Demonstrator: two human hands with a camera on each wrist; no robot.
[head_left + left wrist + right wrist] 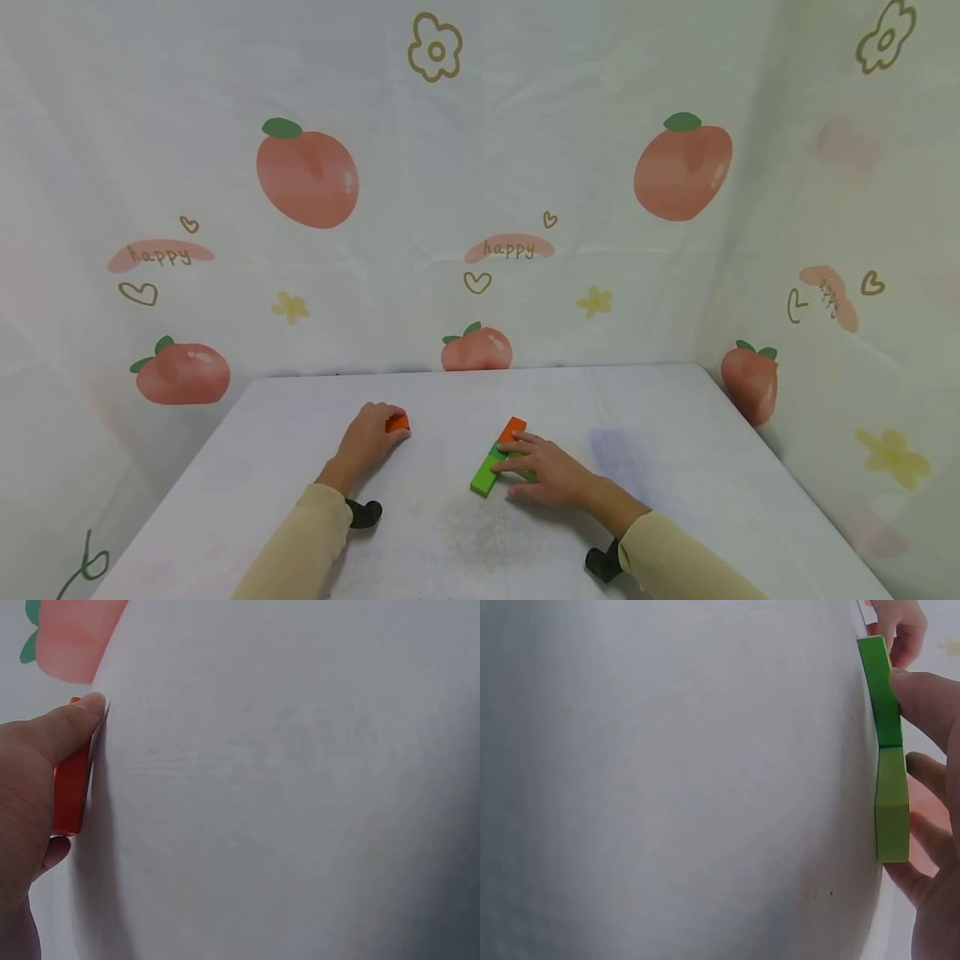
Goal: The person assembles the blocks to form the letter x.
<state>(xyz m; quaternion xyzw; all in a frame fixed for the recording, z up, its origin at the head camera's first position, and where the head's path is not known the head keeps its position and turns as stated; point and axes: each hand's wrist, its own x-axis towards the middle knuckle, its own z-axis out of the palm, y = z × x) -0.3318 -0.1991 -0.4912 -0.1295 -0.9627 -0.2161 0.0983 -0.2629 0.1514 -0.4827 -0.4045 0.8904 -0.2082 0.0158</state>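
Observation:
My left hand (369, 437) pinches an orange block (397, 422) between thumb and fingers, low over the white table; the left wrist view shows the same orange block (71, 791) under the thumb. To the right, a slanted row holds an orange block (512, 428), a small teal piece (497, 451) and a bright green block (485, 477). Over this row lies my right hand (553, 475), its fingers spread and touching the blocks. A yellow-green block (892, 804) meets the bright green block (880, 690) in the right wrist view; the hand partly hides it from above.
The white table (300, 500) carries the blocks, with a bluish stain at the right and a greyish one near the front. A white cloth (585, 167) printed with peaches hangs behind and at the sides. Black wrist straps (365, 514) show at both sleeves.

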